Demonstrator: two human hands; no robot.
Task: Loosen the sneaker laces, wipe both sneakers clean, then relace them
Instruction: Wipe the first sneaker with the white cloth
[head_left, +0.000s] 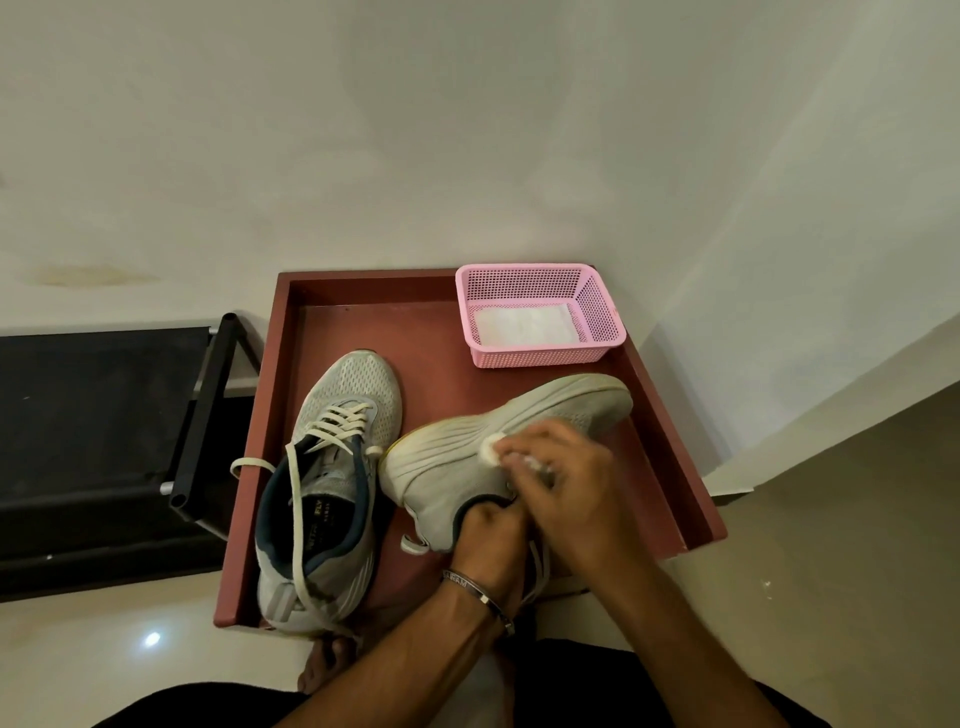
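Two grey mesh sneakers lie in a dark red tray (363, 322). The left sneaker (332, 467) stands upright with its pale laces loose and one lace end trailing over the heel. The right sneaker (493, 441) is tipped on its side, ribbed white sole turned toward me. My left hand (485, 530), a metal bangle on its wrist, reaches into that sneaker's collar and grips it. My right hand (566, 483) crosses over the left and presses a small white wipe (491, 448) against the sole's side.
A pink plastic basket (540, 312) with white wipes inside sits at the tray's far right corner. A black metal-framed rack (202, 426) stands to the left of the tray. A pale wall rises behind, and a light ledge runs on the right.
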